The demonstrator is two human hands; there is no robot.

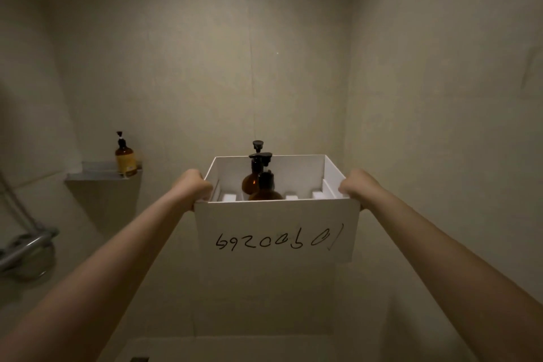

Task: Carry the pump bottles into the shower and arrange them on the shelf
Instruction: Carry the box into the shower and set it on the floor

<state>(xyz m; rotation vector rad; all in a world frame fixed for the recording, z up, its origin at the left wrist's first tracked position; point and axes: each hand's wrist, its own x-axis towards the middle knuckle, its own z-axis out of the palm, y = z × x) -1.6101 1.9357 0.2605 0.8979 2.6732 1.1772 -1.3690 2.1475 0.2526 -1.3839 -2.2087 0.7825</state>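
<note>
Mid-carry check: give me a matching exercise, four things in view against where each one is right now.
Things:
1. labelled amber bottle
2. two pump bottles
3. left hand
4. chrome shower fitting

Places:
A. holding the left side of the white box
B. on the wall, lower left
C. standing on the corner shelf
D. upright inside the box

Pairs: 1-C, 2-D, 3-A, 4-B

Bottles (258, 182) in box (276, 229), shelf (100, 175) left.
</note>
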